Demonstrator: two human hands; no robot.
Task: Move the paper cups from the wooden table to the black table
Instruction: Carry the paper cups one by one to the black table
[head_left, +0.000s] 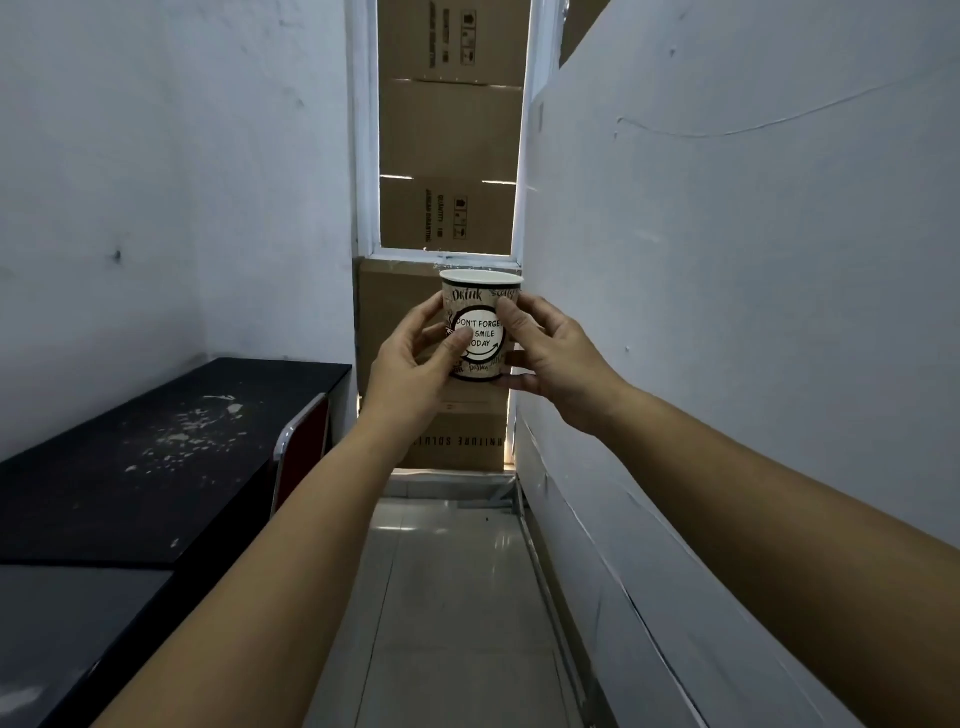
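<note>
A paper cup (481, 317) printed with "Don't forget to smile today" is held upright in the air at arm's length, in the middle of the view. My left hand (415, 353) grips its left side, thumb across the print. My right hand (550, 353) grips its right side, with fingers curled under its base. The black table (156, 467) stands low on the left against the wall, its top speckled with white flecks, well below and left of the cup. The wooden table is out of view.
A red chair with a chrome frame (304, 452) is tucked at the black table's far end. Stacked cardboard boxes (452, 156) fill the far end of the narrow aisle. White walls (727, 260) close in on both sides; a tiled floor (447, 597) runs between.
</note>
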